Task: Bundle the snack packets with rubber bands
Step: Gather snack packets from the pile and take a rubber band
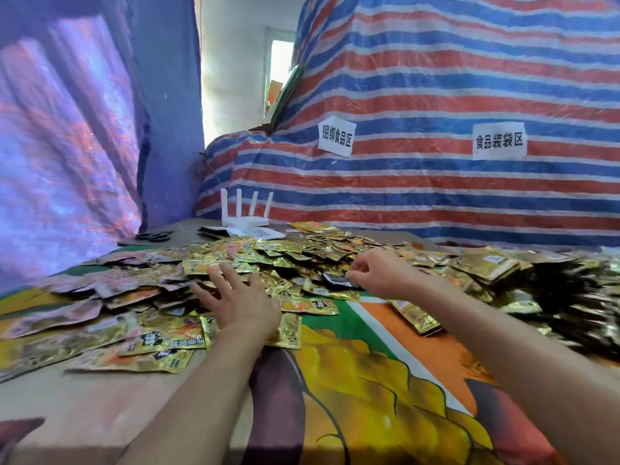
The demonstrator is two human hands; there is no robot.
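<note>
Snack packets (pixel 268 256): small flat foil sachets, mostly gold with orange and black print, some pinkish at the left edge. They lie loose and overlapping in a wide, shallow heap across the far half of the surface (pixel 369 380), which is covered by a printed cloth in orange, yellow, green and purple. A short stack of gold packets (pixel 416 317) sits apart on the cloth, just below the right forearm. Far right: a darker mass of packets (pixel 577 297), too blurred to tell how they are arranged.

Left hand (pixel 241 297): palm down on the near edge of the heap, fingers straight and spread apart, resting on the sachets, gripping nothing.

Right hand (pixel 379 273): reached into the middle of the heap, wrist raised, fingers curled in and clamped with the thumb on a dark packet (pixel 339 280) that lies at heap level.

Background: white router (pixel 248 209) with four upright antennas at the far edge; black scissors (pixel 154 235) to its left; red, white and blue striped tarp (pixel 436 95) behind, carrying two white paper labels (pixel 336 138).
</note>
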